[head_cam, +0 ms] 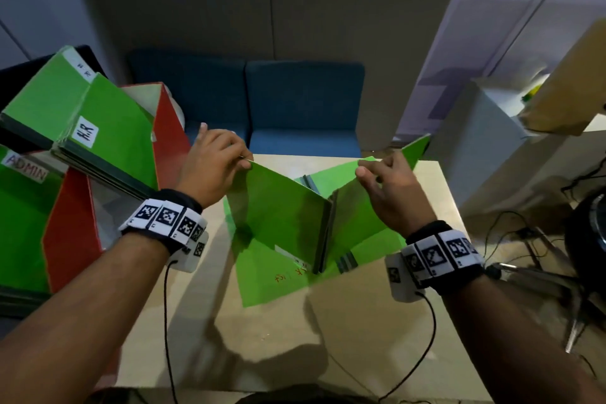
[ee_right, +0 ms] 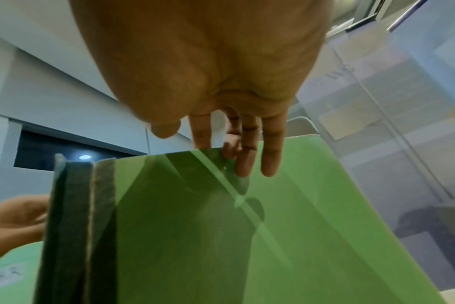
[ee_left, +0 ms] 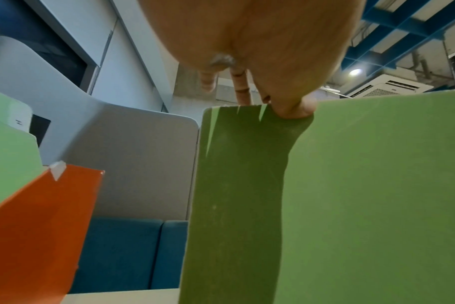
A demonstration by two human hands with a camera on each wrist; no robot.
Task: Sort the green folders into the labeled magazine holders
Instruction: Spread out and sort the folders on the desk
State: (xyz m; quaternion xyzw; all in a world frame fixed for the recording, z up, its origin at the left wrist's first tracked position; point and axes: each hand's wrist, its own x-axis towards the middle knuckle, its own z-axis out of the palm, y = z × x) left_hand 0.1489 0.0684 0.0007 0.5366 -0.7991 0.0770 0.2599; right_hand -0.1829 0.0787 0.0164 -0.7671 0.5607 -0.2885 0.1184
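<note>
Sorting state: part done, by my reading — some folders already stand in holders at the left of the frame, several remain on the bench (head_cam: 377, 321).
Near, bottom centre: bare bench top with the wrist cables trailing over it.
Flat folder (head_cam: 275, 282): lies on the bench under the upright ones; red scribble on it, unreadable.
Open folder (head_cam: 282, 207): centre of frame, spread like a book, spine toward the camera, standing on the pile.
Left hand (head_cam: 213, 164): its grip pinches the top edge of the left cover, thumb pressed on it in the left wrist view.
Right hand (head_cam: 390, 187): grip is loose, fingers straight and resting on the top edge of the right cover; whether the thumb nips it I cannot tell.
Left to do: pick the proper holder for this folder and the ones beneath it; their labels are not legible.
ADMIN holder (head_cam: 59, 239): red, left edge, cut off by the frame, green folders inside.
HR folders (head_cam: 108, 147): upper left, leaning in a second red holder (head_cam: 167, 138); how many, unclear.
Far: blue seat (head_cam: 305, 105), top centre.
</note>
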